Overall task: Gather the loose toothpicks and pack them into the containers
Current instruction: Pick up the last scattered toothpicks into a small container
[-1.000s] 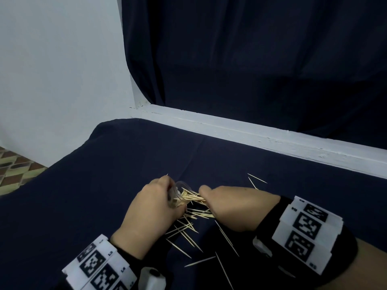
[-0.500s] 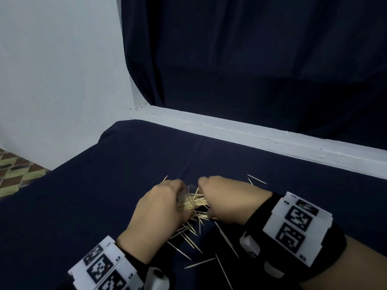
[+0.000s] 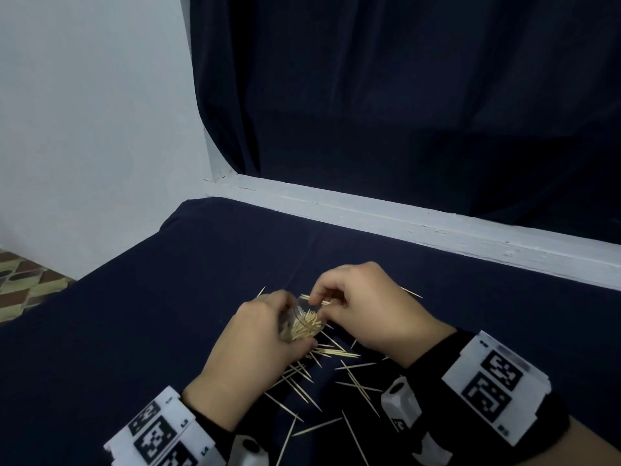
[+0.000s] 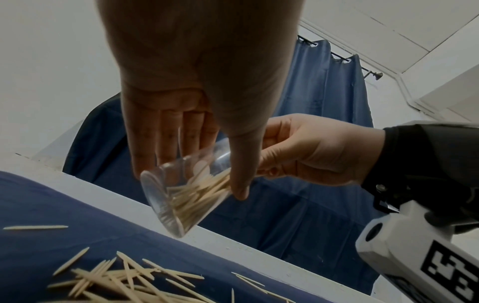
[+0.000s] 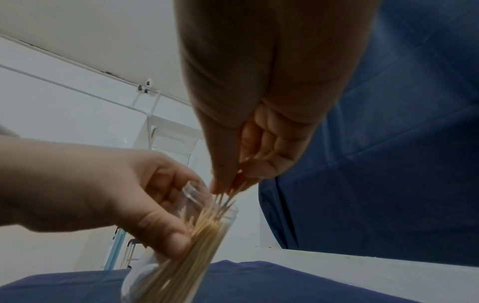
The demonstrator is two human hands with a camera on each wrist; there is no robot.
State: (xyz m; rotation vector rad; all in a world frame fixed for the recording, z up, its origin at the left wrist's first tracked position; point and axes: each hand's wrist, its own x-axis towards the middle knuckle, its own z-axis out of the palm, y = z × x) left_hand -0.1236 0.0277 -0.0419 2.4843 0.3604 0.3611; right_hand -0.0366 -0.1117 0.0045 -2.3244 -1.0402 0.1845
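The left hand is wrapping its fingers and thumb around a small clear container, its grip holding the tube tilted above the dark blue surface, with the open mouth angled toward the right hand. In the left wrist view the container is showing a bunch of toothpicks already lying inside against its lower wall. The right hand is pinching a few toothpicks between thumb and fingertips, its grip narrow around them, and is pointing their ends into the container's rim; the right wrist view is somewhat blurred here, so how many it is holding cannot be told. Loose toothpicks are lying scattered and crossing one another on the surface just below and between the two wrists, with one more lying beyond the right hand. A white ledge is running along the far edge of the surface, and a dark curtain is hanging behind it.
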